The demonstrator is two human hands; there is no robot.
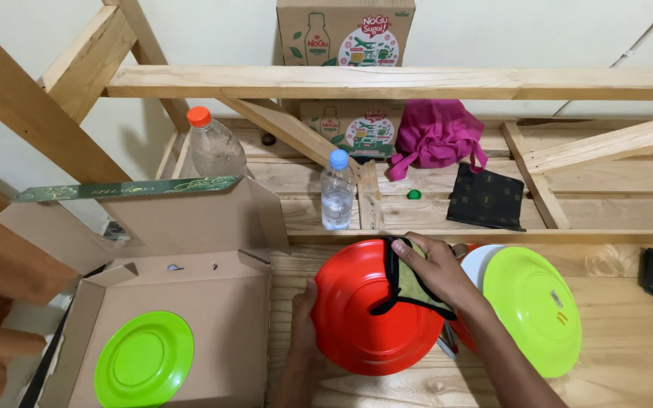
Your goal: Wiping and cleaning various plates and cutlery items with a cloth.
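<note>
At the lower centre of the frame we hold a red plate [372, 310] tilted up on edge, its underside facing us. Our left hand [304, 317] clasps the plate's left rim, fingers curled behind it, a closed grip that seems to steady the plate while it is tilted. Our right hand [436, 268] presses a yellow-green cloth with dark trim [406, 283] flat against the plate's upper right face, fingers spread over the fabric; its grip is closed on the cloth, palm down, as for wiping.

Just right of the red plate, a lime-green plate [534, 310] leans over a white plate [478, 261], of which only a sliver shows, and another red piece peeks out below our wrist. They overlap, probably stacked to keep them within reach on the wooden desk [629, 355].

At the lower left, an open cardboard box [228, 302] holds one green plate [143, 359] lying flat on its floor, its lid standing up behind.

Across the upper half, on a slatted wooden shelf [614, 211], stand a clear bottle with an orange cap [213, 143] and a smaller bottle with a blue cap [337, 193]. Further right lie a crumpled pink cloth bag [436, 136] and a flat dark pouch [487, 198]. A printed carton [345, 30] sits at the top centre.
</note>
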